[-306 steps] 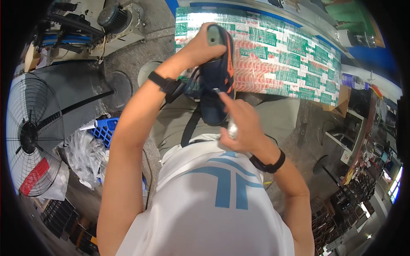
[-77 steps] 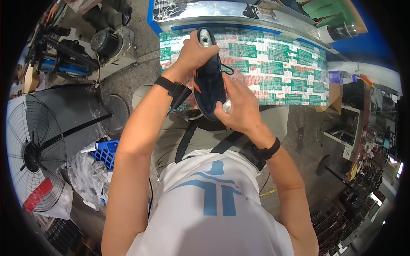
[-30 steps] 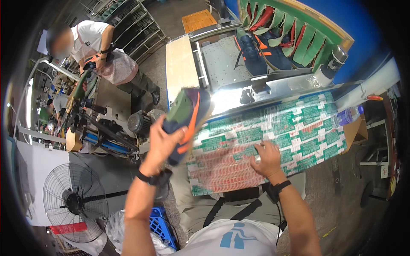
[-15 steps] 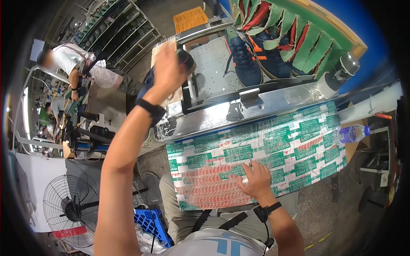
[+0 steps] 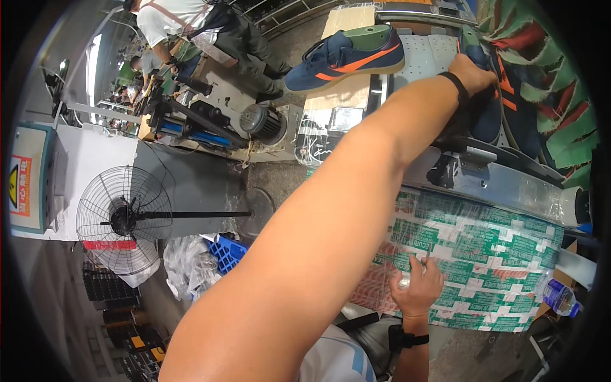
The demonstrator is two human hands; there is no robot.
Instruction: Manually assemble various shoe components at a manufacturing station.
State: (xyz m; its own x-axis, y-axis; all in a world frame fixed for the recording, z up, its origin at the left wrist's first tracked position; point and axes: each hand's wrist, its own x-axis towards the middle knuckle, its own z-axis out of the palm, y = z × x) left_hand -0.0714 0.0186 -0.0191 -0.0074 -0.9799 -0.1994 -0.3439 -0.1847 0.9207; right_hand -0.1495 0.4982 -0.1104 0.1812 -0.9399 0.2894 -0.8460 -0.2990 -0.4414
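Observation:
My left hand (image 5: 474, 75) reaches across to the conveyor and closes on the upper part of a navy shoe (image 5: 487, 121); its fingertips are partly hidden. Beside that shoe stands another navy shoe with orange stripes (image 5: 519, 105). A third navy shoe with an orange stripe (image 5: 347, 60) and a green insert rests on its sole on a pale wooden board (image 5: 340, 95). My right hand (image 5: 420, 286) is over a board covered in green, white and red tape (image 5: 484, 254). Its fingers curl round something small and shiny, with a thin tip sticking out.
Green and red cloth strips (image 5: 563, 108) hang at a tunnel opening on the right. A purple-labelled bottle (image 5: 560, 296) lies at the taped board's right edge. A standing fan (image 5: 124, 219), a motor (image 5: 262, 121) and a person in a white shirt (image 5: 172, 25) are at left.
My left hand has let go of a shoe at the wooden board and moved right to a shoe on the conveyor. The view has swung left. My right hand stays over the taped board.

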